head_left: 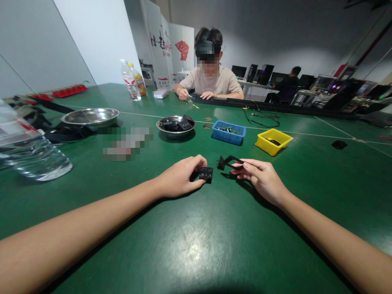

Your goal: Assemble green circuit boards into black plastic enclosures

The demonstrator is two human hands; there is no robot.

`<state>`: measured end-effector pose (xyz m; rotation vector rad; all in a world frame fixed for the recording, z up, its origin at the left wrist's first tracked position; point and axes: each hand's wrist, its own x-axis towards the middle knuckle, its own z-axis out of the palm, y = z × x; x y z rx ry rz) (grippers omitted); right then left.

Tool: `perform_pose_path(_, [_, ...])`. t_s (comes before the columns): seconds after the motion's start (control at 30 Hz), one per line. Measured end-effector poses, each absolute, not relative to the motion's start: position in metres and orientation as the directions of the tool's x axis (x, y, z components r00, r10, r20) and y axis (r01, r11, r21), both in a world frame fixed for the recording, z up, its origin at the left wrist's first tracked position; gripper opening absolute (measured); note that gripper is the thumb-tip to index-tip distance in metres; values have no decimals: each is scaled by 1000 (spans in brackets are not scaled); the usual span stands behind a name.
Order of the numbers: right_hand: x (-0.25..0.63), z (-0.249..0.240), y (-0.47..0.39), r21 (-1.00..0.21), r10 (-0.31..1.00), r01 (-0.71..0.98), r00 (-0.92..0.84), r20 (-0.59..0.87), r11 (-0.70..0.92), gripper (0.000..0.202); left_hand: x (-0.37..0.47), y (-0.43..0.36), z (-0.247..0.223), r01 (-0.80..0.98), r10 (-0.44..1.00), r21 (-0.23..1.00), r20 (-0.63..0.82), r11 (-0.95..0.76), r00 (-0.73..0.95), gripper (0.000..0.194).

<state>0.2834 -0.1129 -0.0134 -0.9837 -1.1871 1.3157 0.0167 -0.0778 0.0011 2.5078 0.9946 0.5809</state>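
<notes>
A small black block (206, 173) with a studded face is gripped between the thumb and fingers of my left hand (180, 176), low over the green table (196, 237). Facing it from the right, my right hand (263, 177) pinches a thin black bracket-like frame (233, 159). The frame's left end points toward the block, and a gap separates the two parts. Beyond my hands are a metal bowl (175, 131) of black parts, a blue bin (229, 138) with green pieces and a yellow bin (272, 148) with some dark parts.
A large water bottle (33, 151) lies at the left, near an oval metal tray (92, 116) and black straps. Two bottles stand farther back. Across the table sits a person (211, 81). A cable (261, 116) and a small black piece (339, 144) lie toward the right.
</notes>
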Motion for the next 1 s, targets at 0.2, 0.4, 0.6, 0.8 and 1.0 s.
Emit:
perform_pose_path(0.2, [289, -18, -111, -970, 963, 22, -128, 239, 243, 29, 17, -77, 0, 558, 713, 484, 232, -674, 661, 24])
perform_pose_path(0.4, [285, -15, -114, -926, 928, 104, -132, 348, 362, 39, 17, -78, 1, 559, 718, 490, 229, -669, 658, 23])
perform_pose_path(0.6, [284, -15, -115, -895, 912, 180, -125, 391, 408, 40, 17, -78, 1, 550, 713, 492, 241, -675, 659, 23])
perform_pose_path(0.8, [284, -14, -116, -879, 902, 207, -127, 412, 431, 38, 17, -77, 0, 551, 713, 491, 241, -675, 658, 22])
perform_pose_path(1.0, [286, -12, -117, -907, 930, 206, -117, 350, 367, 30, 17, -78, 1, 550, 709, 485, 240, -680, 663, 23])
